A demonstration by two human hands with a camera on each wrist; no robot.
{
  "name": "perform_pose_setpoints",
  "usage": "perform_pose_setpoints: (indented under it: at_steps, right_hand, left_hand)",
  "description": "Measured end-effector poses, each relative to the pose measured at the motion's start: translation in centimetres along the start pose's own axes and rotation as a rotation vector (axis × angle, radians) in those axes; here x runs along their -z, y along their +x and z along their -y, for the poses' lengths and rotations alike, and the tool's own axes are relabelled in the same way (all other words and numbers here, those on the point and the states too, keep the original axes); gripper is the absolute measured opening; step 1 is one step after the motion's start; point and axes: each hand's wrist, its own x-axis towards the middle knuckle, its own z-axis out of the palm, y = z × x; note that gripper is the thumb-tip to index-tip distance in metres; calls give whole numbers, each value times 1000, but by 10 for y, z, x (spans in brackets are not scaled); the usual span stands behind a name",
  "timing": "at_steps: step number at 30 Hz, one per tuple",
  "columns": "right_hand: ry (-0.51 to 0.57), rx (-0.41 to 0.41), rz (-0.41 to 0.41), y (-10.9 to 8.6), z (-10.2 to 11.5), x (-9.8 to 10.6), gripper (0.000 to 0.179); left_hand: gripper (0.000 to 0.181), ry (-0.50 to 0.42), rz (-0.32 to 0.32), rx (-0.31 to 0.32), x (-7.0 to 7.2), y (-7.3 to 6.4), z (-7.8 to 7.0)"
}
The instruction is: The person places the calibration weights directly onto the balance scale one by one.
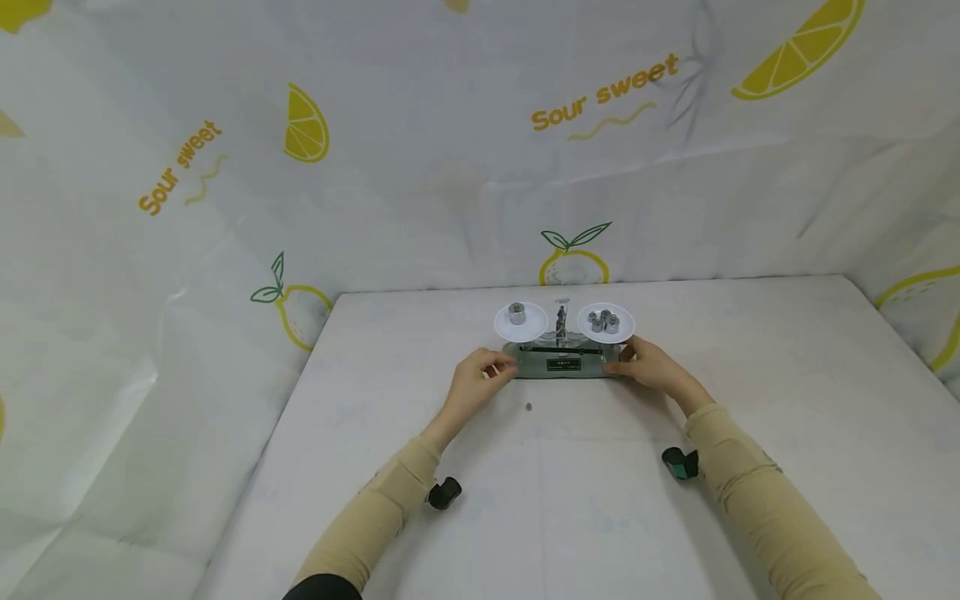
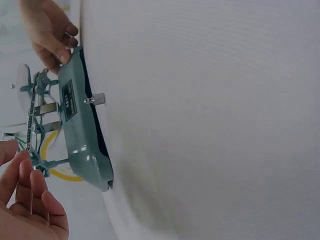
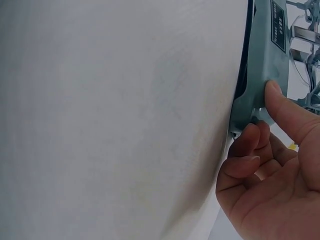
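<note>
A green balance scale (image 1: 528, 367) stands at the back of the table. Its left pan (image 1: 531, 333) bears one silvery cylindrical piece (image 1: 517, 313); several small metal weights (image 1: 613, 323) stand on its right pan (image 1: 584, 322). My right hand (image 1: 651, 365) grips the right end of the base (image 3: 260, 65), thumb on the front face and the other fingers curled at its end. Beside the left end is my left hand (image 1: 476, 382), thumb and index fingertips close together by the graduated beam (image 2: 31, 117). Whether they pinch anything is hidden. One small weight (image 2: 100, 98) stands upright before the base.
White cloth covers the table (image 1: 585, 500). Behind it hangs a lemon-printed cloth wall (image 1: 450, 183), near the scale's back. Dark wrist devices (image 1: 446, 493) protrude from the inner side of both forearms.
</note>
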Motion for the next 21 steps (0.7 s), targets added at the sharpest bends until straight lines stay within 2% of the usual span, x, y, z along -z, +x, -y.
perform_pose_setpoints:
  at_steps: [10,16,21]
  right_hand:
    - [9,4,8,0,0,0,51]
    - [17,4,12,0,0,0,51]
    - [15,2,7,0,-1,-1,50]
  left_hand:
    - [17,-38,167,174,-10,-6,15]
    - [13,-43,229,218,-18,-9,20]
    - [10,-43,253,223,-23,-11,19]
